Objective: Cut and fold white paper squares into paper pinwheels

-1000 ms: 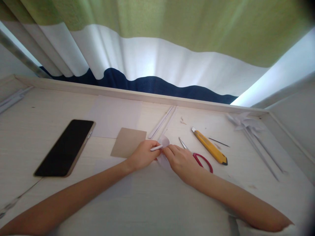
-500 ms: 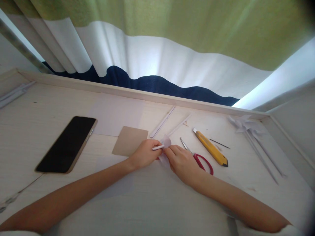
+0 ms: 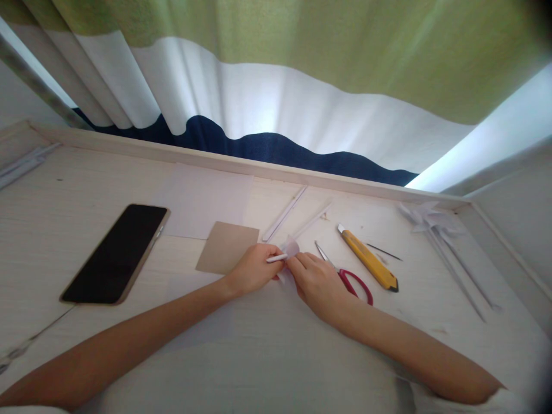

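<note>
Near the middle of the table, my two hands meet around a folded white paper pinwheel (image 3: 291, 248). My left hand (image 3: 254, 267) is closed, with a short white stick (image 3: 276, 259) lying across its fingertips and the paper gripped there. From the other side, the fingers of my right hand (image 3: 317, 282) pinch the paper's edge. Fingers hide the centre of the pinwheel. A thin white paper stick (image 3: 313, 219) lies just behind it. Right beside my right hand are scissors (image 3: 356, 284) with red handles, partly covered by that hand.
A yellow utility knife (image 3: 368, 259) and a thin black rod (image 3: 384, 252) lie on the right. Finished-looking pinwheels (image 3: 431, 221) rest farther right. A phone (image 3: 116, 253) is at left, beside white paper (image 3: 207, 195) and a beige square (image 3: 228, 247). A raised ledge (image 3: 241, 164) borders the back.
</note>
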A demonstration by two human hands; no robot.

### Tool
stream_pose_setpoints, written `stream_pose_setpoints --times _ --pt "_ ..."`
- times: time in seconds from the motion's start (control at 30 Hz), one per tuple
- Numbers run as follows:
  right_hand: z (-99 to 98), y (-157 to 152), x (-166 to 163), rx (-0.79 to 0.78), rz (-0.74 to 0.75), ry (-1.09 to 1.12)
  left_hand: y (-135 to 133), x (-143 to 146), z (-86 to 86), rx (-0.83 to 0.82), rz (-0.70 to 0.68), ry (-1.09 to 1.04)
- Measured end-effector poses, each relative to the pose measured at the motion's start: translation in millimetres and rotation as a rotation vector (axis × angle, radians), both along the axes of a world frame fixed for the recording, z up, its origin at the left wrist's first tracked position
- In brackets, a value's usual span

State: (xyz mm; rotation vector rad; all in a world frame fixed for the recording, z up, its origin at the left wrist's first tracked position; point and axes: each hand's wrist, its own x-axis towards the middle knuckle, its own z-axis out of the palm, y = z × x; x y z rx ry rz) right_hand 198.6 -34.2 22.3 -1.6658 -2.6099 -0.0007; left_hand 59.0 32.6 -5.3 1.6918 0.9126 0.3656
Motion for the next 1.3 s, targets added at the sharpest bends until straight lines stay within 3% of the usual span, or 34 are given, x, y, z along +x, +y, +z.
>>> stream_pose_setpoints --times 0.8,1.1,1.3 --pt "9.5 -3.8 4.2 0.073 -0.031 0.017 0.4 -0.8 6.3 -0.081 0.022 -0.113" --pt "-0.6 -2.5 7.1 0.098 -0.084 0.089 0.7 -2.0 6.5 -0.025 0.017 -0.143" --pt "4.6 -4.8 5.3 0.089 -0.081 0.102 -0.1 -2.1 8.4 0.032 0.023 -0.123"
